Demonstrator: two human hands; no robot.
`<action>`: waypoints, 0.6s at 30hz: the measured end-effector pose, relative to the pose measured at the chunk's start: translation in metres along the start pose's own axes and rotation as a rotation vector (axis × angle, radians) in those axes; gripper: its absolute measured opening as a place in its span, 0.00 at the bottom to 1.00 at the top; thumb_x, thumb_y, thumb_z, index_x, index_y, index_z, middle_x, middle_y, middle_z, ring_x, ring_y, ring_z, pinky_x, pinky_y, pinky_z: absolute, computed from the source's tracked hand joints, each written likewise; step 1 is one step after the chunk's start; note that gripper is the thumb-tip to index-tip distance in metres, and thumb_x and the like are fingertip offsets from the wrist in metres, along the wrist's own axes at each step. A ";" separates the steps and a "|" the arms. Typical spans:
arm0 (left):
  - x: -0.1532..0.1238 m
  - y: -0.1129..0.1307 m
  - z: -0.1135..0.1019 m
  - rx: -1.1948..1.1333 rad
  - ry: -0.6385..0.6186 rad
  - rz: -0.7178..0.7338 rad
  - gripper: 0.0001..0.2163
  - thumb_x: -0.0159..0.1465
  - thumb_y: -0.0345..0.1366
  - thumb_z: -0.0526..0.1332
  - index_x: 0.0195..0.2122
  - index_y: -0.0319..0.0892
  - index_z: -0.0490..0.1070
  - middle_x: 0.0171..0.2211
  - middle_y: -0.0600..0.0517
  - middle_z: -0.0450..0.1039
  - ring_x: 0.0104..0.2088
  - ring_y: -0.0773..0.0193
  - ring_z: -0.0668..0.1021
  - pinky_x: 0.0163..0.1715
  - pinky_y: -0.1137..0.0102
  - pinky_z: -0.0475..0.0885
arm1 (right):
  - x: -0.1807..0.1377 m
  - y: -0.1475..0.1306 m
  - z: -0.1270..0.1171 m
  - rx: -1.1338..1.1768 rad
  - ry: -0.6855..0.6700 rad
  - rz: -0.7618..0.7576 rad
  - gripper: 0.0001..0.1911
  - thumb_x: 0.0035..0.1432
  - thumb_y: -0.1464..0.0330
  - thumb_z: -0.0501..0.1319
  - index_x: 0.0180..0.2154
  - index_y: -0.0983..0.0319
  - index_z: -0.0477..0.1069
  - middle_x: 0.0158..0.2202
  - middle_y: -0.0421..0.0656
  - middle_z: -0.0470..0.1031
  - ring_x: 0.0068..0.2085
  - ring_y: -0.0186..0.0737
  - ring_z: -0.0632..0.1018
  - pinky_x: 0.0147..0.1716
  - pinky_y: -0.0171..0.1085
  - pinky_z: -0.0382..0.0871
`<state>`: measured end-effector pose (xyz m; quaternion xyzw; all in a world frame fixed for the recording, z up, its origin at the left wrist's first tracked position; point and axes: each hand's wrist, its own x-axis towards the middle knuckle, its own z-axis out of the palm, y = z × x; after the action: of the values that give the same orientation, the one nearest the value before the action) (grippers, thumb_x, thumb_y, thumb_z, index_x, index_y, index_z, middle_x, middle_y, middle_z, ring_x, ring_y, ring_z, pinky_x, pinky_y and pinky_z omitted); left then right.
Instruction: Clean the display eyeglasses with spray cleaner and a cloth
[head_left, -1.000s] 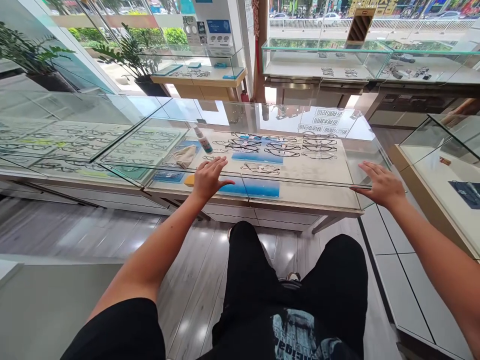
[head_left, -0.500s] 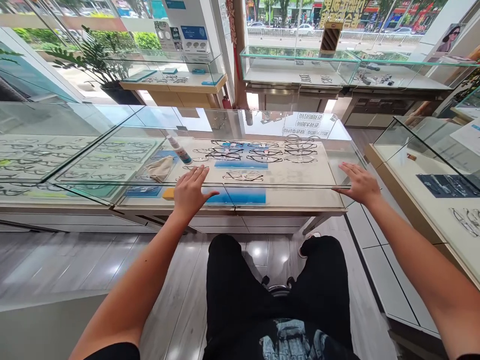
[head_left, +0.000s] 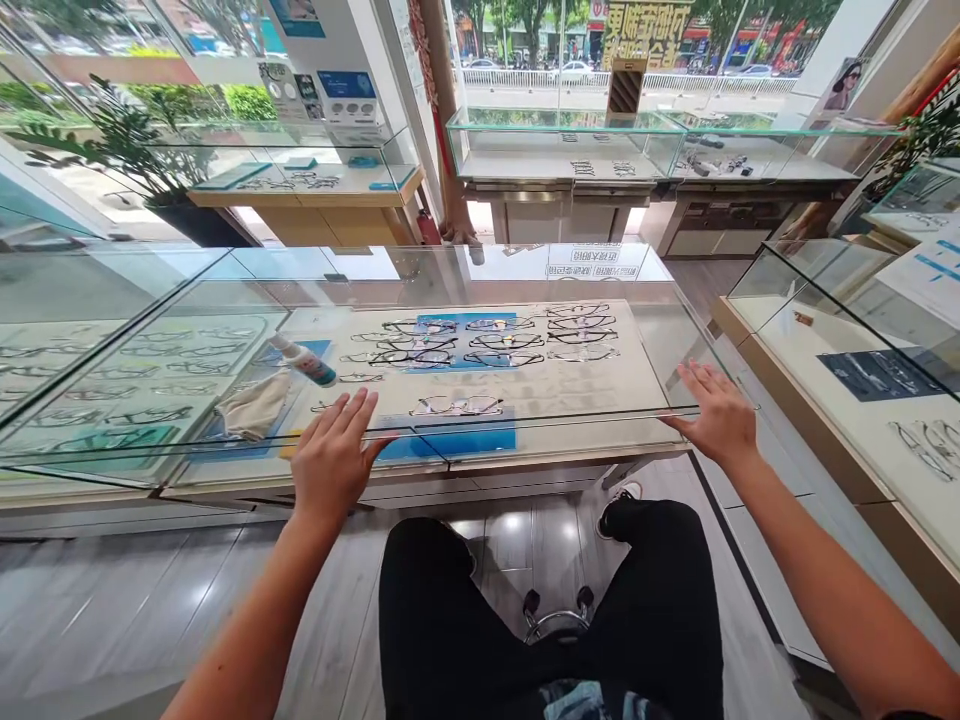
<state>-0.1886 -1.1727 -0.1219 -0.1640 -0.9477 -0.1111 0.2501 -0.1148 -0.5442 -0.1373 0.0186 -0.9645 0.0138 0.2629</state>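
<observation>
My left hand [head_left: 334,455] lies flat with fingers spread on the near edge of a glass display case [head_left: 525,270]. My right hand [head_left: 716,415] rests open at the case's near right corner, holding nothing. Inside the case, several pairs of glasses [head_left: 487,340] lie in rows on a beige tray with blue mats. One single pair [head_left: 456,405] sits just beyond my left fingertips, under the glass. A white spray bottle [head_left: 306,361] and a beige cloth [head_left: 251,408] lie left of my left hand; I cannot tell whether they are on or under the glass.
More glass cases stand at the left [head_left: 90,350], at the right [head_left: 862,330] and at the back [head_left: 570,140]. A potted plant [head_left: 142,165] is at the back left. My black-trousered legs and a stool footring [head_left: 555,620] are below, over a grey plank floor.
The view has tipped and shifted, so the case sits lower and nearer. Both hands have stayed flat on the case's near edge, drawn slightly toward me.
</observation>
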 end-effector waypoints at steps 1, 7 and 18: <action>-0.001 -0.001 0.001 0.009 0.009 0.006 0.38 0.79 0.62 0.50 0.77 0.38 0.69 0.75 0.36 0.70 0.76 0.36 0.71 0.76 0.46 0.62 | -0.002 -0.001 0.000 -0.001 0.010 0.003 0.50 0.71 0.35 0.56 0.75 0.64 0.70 0.76 0.57 0.71 0.76 0.68 0.72 0.75 0.61 0.67; -0.008 -0.001 0.001 0.026 0.034 0.031 0.35 0.80 0.58 0.53 0.79 0.41 0.65 0.75 0.37 0.70 0.77 0.37 0.70 0.76 0.47 0.63 | -0.010 -0.004 0.001 -0.032 0.057 -0.002 0.49 0.71 0.36 0.57 0.75 0.65 0.69 0.75 0.57 0.72 0.74 0.67 0.74 0.74 0.60 0.69; -0.015 0.006 -0.001 0.051 0.084 0.009 0.32 0.81 0.53 0.56 0.82 0.44 0.61 0.75 0.39 0.70 0.78 0.40 0.69 0.77 0.48 0.62 | -0.017 -0.011 0.004 -0.056 0.098 -0.002 0.48 0.73 0.37 0.57 0.77 0.64 0.67 0.74 0.55 0.74 0.73 0.66 0.76 0.73 0.59 0.69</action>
<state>-0.1739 -1.1710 -0.1282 -0.1573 -0.9382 -0.0926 0.2942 -0.1016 -0.5548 -0.1497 0.0113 -0.9505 -0.0127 0.3103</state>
